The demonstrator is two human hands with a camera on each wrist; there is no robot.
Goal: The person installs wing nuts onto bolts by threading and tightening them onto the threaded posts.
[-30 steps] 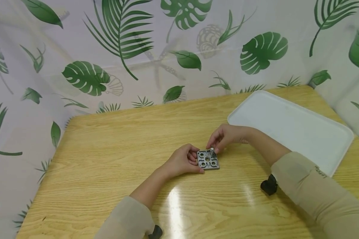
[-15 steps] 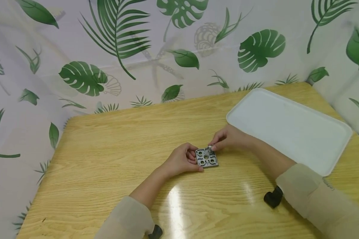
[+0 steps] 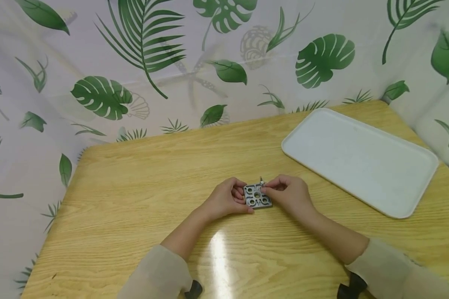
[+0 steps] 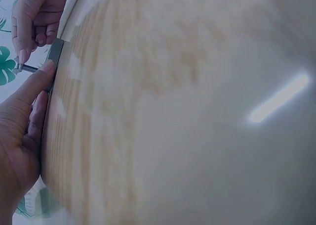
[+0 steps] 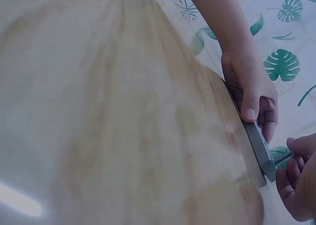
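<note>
A square grey metal plate (image 3: 260, 200) with several round holes lies flat on the table. My left hand (image 3: 224, 201) grips its left side, the thumb (image 4: 45, 67) along the near edge and the other fingers curled behind. At the plate's far right corner stands a slim metal rod (image 4: 30, 67) with a small crosswise head, upright in or over the corner hole. My right hand (image 3: 291, 195) pinches the rod's head between thumb and forefinger from the right. Those fingers cover the rod's foot in the head view; a short tip shows above them.
A white rectangular tray (image 3: 359, 162) lies on the wooden table (image 3: 146, 178) at the back right. Behind the table hangs a leaf-printed cloth (image 3: 194, 50). Black wrist straps or mounts (image 3: 352, 286) show below both sleeves.
My right hand has swung from the far side of the plate round to its right, the forearm dropping nearer, fingers still at the rod. My left hand and the plate stay put.
</note>
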